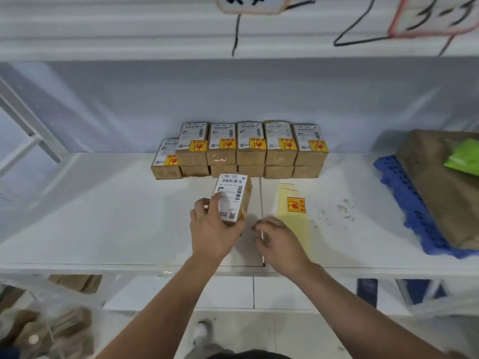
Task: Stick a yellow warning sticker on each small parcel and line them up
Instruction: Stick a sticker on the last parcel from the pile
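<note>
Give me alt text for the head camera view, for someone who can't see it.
A person's left hand grips a small brown parcel over a white shelf, the right hand beside it. Stickered parcels line the back; a backing sheet holds one yellow sticker.

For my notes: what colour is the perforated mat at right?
The mat is blue, clearest in head view.

A small brown cardboard box with a white label [231,196] tilts in the left hand [213,230]. Behind it stands a row of stacked brown boxes with yellow stickers [251,149]. One yellow square sticker [296,204] lies to the right.
</note>
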